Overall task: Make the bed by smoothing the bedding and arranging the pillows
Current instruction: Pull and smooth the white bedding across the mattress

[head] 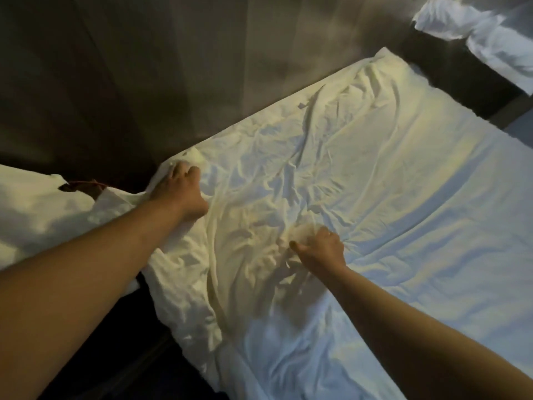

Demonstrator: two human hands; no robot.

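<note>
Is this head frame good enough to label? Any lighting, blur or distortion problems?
Head view: dim overall, the wall nearly black; warm light pools on the middle of the sheet, turning bluish toward the right; the right hand is motion-smeared at the fingertips, the left hand is sharper; the bedding at top right glares white; the wide-angle lens bows the sheet's far edge.

Plain white sheet, dark brown wall

White sheet lies spread out, heavily wrinkled around its middle.
</note>
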